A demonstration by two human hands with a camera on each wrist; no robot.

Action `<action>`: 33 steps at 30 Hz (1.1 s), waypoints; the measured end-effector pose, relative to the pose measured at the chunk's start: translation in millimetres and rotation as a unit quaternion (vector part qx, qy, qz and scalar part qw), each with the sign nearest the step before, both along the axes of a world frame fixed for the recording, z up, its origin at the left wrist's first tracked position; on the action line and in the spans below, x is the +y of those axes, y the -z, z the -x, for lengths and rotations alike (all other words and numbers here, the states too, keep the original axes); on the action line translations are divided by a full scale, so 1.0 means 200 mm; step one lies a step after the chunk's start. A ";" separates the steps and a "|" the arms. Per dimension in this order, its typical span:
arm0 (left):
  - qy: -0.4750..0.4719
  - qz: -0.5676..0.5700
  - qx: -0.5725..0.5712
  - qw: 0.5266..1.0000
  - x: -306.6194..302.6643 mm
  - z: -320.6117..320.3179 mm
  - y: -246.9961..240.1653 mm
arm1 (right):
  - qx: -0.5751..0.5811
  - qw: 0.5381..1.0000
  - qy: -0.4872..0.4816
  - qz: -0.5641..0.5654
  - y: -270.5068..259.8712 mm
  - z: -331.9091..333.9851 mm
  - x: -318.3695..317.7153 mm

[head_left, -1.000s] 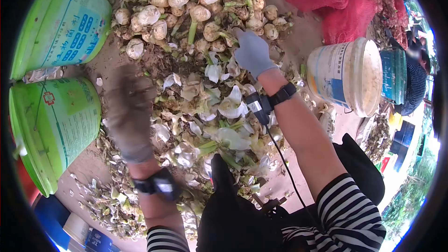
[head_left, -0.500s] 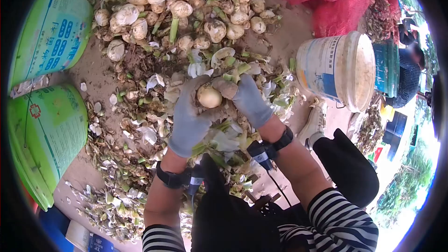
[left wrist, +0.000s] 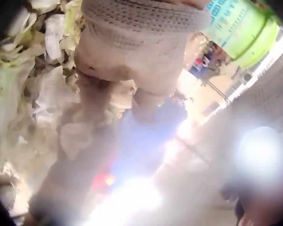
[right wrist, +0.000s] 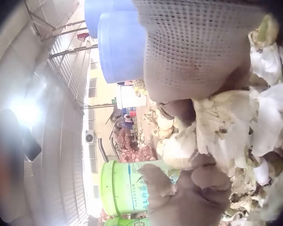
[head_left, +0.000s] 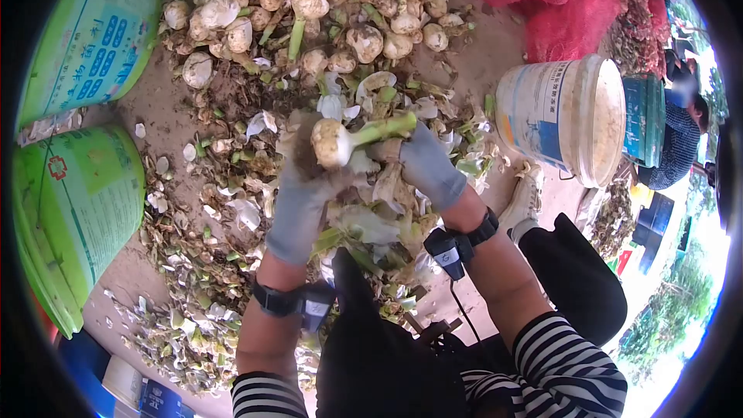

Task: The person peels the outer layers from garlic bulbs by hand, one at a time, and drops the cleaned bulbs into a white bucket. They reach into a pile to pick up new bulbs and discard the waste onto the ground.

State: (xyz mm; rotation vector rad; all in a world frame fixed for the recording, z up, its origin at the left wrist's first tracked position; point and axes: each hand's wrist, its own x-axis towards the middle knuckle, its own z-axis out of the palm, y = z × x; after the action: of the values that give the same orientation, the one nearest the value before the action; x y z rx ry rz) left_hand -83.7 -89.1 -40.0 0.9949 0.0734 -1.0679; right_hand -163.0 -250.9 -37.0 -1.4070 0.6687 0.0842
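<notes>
A pale garlic bulb (head_left: 331, 143) with a thick green stem (head_left: 385, 129) is in my gloved left hand (head_left: 297, 205), whose fingers are blurred around it. The stem points right, towards my gloved right hand (head_left: 431, 166). That hand's fingers are curled below the stem, with a loose whitish husk (head_left: 391, 186) at their tips. In the right wrist view, the husk (right wrist: 222, 120) hangs between the right hand (right wrist: 193, 56) and the fingers of the left hand (right wrist: 193, 193). Glare and blur hide much of the left wrist view, where the left glove (left wrist: 132, 52) shows.
A heap of garlic bulbs (head_left: 309, 5) lies ahead. Peelings (head_left: 217, 294) cover the ground beneath my hands. Green buckets (head_left: 85, 209) stand at left, a white bucket (head_left: 561, 120) at right. Beyond are red mesh (head_left: 553, 0) and a person (head_left: 673, 143).
The right hand came back from the heap and the left hand moved in from the left. Both met at a garlic bulb, which has since turned so its stem points right; the right hand drew slightly away.
</notes>
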 end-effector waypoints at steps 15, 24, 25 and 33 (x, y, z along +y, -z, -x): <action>-0.054 0.074 0.045 0.995 0.04 -0.13 0.20 | -0.154 0.920 -0.318 -0.169 -0.07 0.14 -0.06; -0.055 -0.029 -0.109 0.992 0.00 -0.04 0.06 | 0.024 0.900 -0.203 0.384 -0.12 -0.04 0.08; -0.055 -0.029 -0.108 0.992 0.01 -0.03 0.06 | 0.026 0.900 -0.203 0.384 -0.10 -0.04 0.07; -0.086 0.108 0.063 0.988 0.09 -0.05 0.14 | -0.001 0.992 -0.075 -0.101 -0.05 0.07 0.02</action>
State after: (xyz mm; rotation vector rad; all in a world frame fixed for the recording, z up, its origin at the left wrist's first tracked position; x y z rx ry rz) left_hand -74.2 -71.7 -67.9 0.7129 0.1404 -0.9569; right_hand -177.4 -246.5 -27.4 -1.2593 0.5364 0.2621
